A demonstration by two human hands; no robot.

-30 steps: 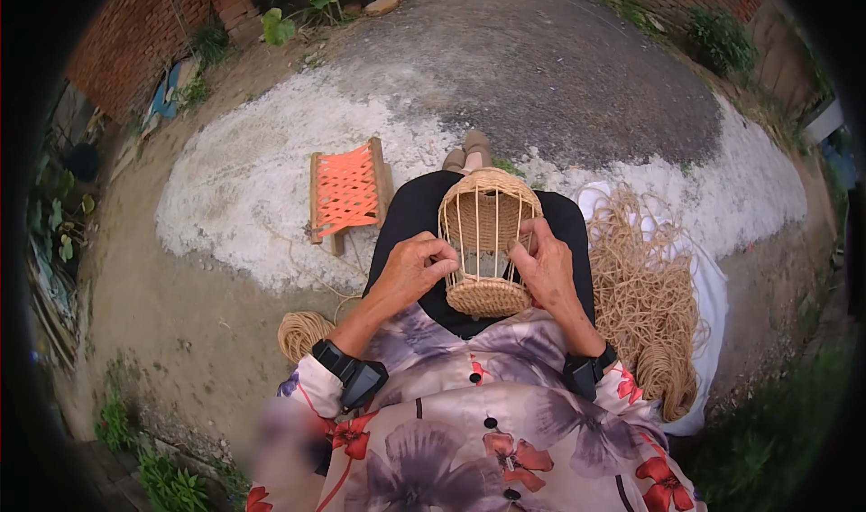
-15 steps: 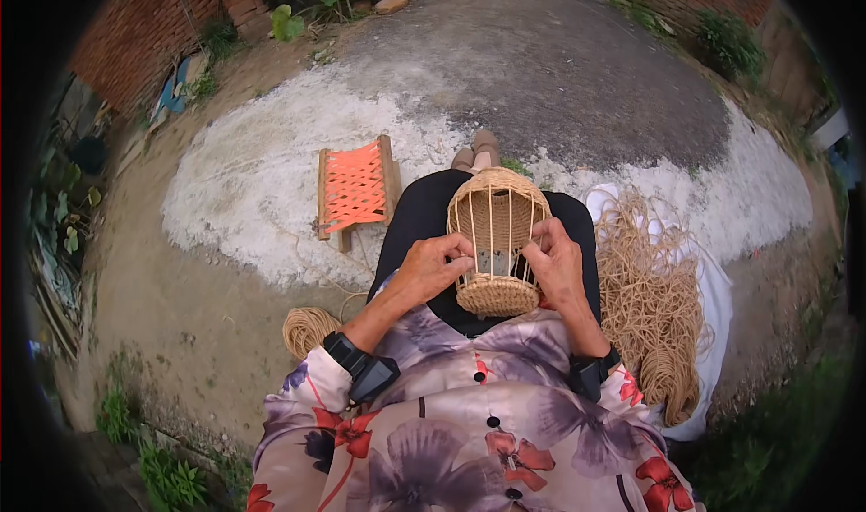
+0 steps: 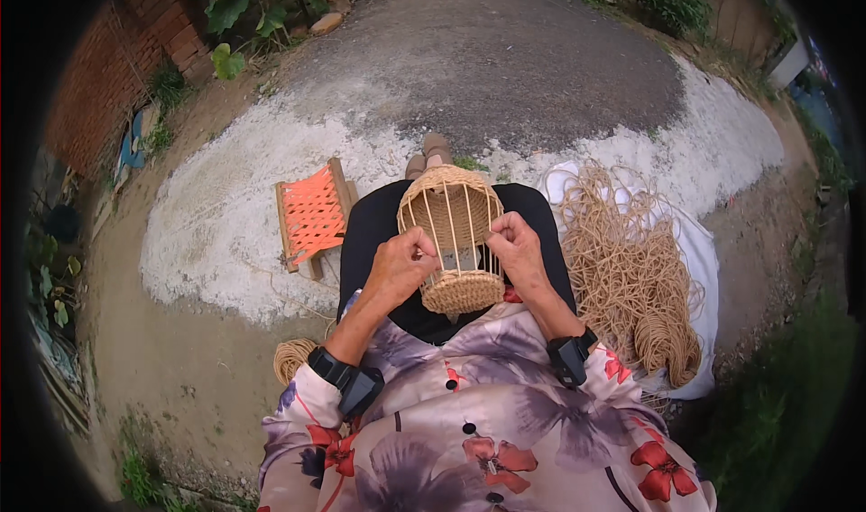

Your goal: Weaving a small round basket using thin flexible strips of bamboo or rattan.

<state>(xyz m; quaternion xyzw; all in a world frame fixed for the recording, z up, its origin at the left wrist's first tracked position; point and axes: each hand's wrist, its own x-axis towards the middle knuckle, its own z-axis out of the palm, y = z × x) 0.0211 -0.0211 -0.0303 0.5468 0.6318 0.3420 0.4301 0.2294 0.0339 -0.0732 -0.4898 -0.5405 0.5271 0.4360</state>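
Wicker basket (image 3: 465, 225), left hand (image 3: 401, 264) and right hand (image 3: 523, 252) lie farther left in view than before; fingers (image 3: 415, 239) grasp its sides; orange-webbed stool (image 3: 313, 215) and heaped cord (image 3: 622, 255) alongside.

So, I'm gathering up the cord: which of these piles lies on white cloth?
The large tangled heap on the person's right; the small coil on the left lies on bare ground instead.
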